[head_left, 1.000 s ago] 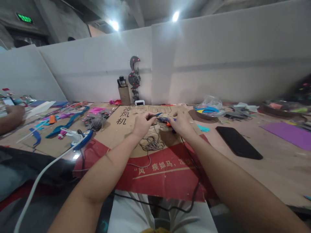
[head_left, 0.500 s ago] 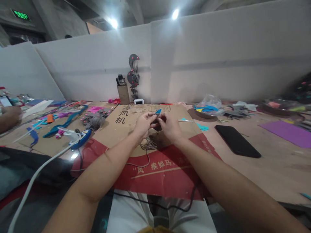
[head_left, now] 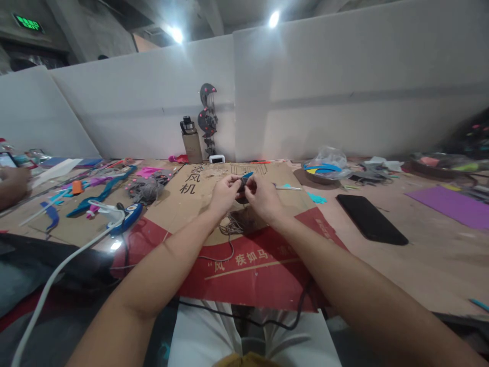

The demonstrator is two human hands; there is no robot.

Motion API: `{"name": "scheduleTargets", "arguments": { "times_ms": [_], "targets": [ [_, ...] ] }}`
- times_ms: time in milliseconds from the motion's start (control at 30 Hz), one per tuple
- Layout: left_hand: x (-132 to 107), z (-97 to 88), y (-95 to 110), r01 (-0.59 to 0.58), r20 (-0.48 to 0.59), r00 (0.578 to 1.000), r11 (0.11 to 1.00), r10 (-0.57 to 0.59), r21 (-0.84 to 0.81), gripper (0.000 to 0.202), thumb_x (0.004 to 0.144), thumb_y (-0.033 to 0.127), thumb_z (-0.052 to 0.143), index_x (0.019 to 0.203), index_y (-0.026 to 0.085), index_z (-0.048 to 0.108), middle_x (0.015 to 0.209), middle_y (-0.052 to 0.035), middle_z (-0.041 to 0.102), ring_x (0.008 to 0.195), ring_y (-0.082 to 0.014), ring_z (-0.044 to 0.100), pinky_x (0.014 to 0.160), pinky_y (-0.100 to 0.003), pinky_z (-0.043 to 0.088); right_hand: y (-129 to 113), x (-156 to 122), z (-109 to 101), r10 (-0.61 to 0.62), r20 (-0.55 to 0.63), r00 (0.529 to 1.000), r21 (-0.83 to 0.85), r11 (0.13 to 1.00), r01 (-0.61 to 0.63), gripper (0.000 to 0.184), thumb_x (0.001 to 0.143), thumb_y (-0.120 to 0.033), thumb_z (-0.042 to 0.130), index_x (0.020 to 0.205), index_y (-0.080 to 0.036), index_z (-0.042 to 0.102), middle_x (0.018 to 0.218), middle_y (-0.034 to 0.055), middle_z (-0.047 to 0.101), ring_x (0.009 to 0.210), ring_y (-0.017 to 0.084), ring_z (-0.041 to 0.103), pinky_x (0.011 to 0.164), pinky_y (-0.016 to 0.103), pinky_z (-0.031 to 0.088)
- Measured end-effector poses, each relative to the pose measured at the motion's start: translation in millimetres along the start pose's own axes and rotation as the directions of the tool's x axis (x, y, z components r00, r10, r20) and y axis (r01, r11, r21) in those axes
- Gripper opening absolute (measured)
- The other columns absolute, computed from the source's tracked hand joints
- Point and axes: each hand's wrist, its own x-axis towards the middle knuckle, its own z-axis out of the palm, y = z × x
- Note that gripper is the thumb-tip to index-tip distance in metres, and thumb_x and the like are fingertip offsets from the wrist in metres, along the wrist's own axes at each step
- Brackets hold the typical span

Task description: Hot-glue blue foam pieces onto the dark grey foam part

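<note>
My left hand (head_left: 223, 193) and my right hand (head_left: 263, 198) meet above a flattened brown and red cardboard sheet (head_left: 252, 265). Both pinch a small dark craft piece with a blue tip (head_left: 245, 179) between their fingertips. Grey string (head_left: 233, 228) hangs from the piece and lies in a loose coil on the cardboard below the hands. A black cable (head_left: 301, 300) runs along my right forearm toward the near table edge.
A black phone (head_left: 371, 220) lies right of the cardboard, a purple sheet (head_left: 454, 206) farther right. A blue-white glue gun (head_left: 126, 216) with a white cord lies at the left among foam cutouts. A bottle (head_left: 191, 141) stands at the partition. Another person's hand (head_left: 13, 183) rests far left.
My right hand left the blue tool on the cardboard and came across to my left hand. Both hands now pinch the small piece together, slightly nearer to me.
</note>
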Motion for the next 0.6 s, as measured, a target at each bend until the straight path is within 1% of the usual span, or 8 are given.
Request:
{"name": "scheduleTargets", "arguments": {
  "times_ms": [33,133,200,333,467,600],
  "targets": [
    [0.4,0.0,-0.2,0.007,0.006,1.0,1.0,-0.007,-0.015,0.004,0.081,0.013,0.059,0.082,0.015,0.062,0.077,-0.0032,0.067,0.068,-0.012,0.064,0.065,-0.025,0.055,-0.3,-0.3,-0.1,-0.006,0.003,1.0,0.024,1.0,0.005,0.001,0.082,-0.023,0.05,0.083,-0.022,0.05,0.074,0.0027,0.058,0.068,0.017,0.052,0.065,0.031,0.038],
    [1.4,-0.5,-0.6,0.01,0.031,0.999,0.997,-0.008,-0.072,0.006,0.079,0.017,0.063,0.085,0.016,0.062,0.079,-0.0037,0.068,0.068,-0.0126,0.064,0.063,-0.025,0.054,-0.2,-1.0,-0.5,-0.036,0.017,0.999,0.074,0.997,0.034,0.007,0.082,-0.021,0.047,0.086,-0.022,0.052,0.075,0.0027,0.058,0.07,0.017,0.053,0.066,0.031,0.04],
    [1.2,-0.8,0.3,0.006,0.03,1.0,0.995,-0.003,-0.098,0.008,0.078,0.02,0.065,0.085,0.016,0.062,0.079,-0.0032,0.067,0.068,-0.0124,0.063,0.062,-0.025,0.055,0.2,-1.4,-1.1,-0.056,0.02,0.998,0.068,0.996,0.054,0.008,0.083,-0.021,0.045,0.086,-0.022,0.052,0.076,0.0033,0.059,0.072,0.018,0.054,0.068,0.031,0.041],
    [-0.3,-1.0,4.7,0.037,0.011,0.999,0.99,-0.036,-0.139,0.009,0.076,0.02,0.067,0.081,0.015,0.061,0.075,-0.0021,0.065,0.066,-0.0118,0.062,0.063,-0.026,0.056,0.5,-1.5,-2.1,-0.08,0.023,0.997,0.043,0.996,0.079,0.01,0.083,-0.019,0.045,0.087,-0.022,0.054,0.08,0.0048,0.06,0.076,0.019,0.054,0.072,0.033,0.042],
    [-0.5,-1.9,6.8,0.058,0.028,0.998,0.981,-0.054,-0.186,0.014,0.074,0.022,0.069,0.081,0.015,0.059,0.074,-0.0021,0.065,0.066,-0.0124,0.063,0.064,-0.028,0.057,-0.3,-1.4,-2.7,-0.108,0.018,0.994,0.035,0.994,0.108,0.011,0.082,-0.017,0.045,0.088,-0.021,0.054,0.083,0.0057,0.061,0.079,0.02,0.055,0.075,0.034,0.043],
    [0.6,-3.3,5.3,0.067,0.041,0.997,0.976,-0.06,-0.206,0.016,0.073,0.023,0.07,0.081,0.014,0.059,0.073,-0.0022,0.065,0.065,-0.0125,0.063,0.061,-0.027,0.056,-0.6,-1.4,-2.9,-0.125,0.018,0.992,0.021,0.992,0.125,0.012,0.081,-0.014,0.045,0.087,-0.021,0.053,0.086,0.0064,0.061,0.082,0.02,0.055,0.077,0.034,0.043]
  ]
}}
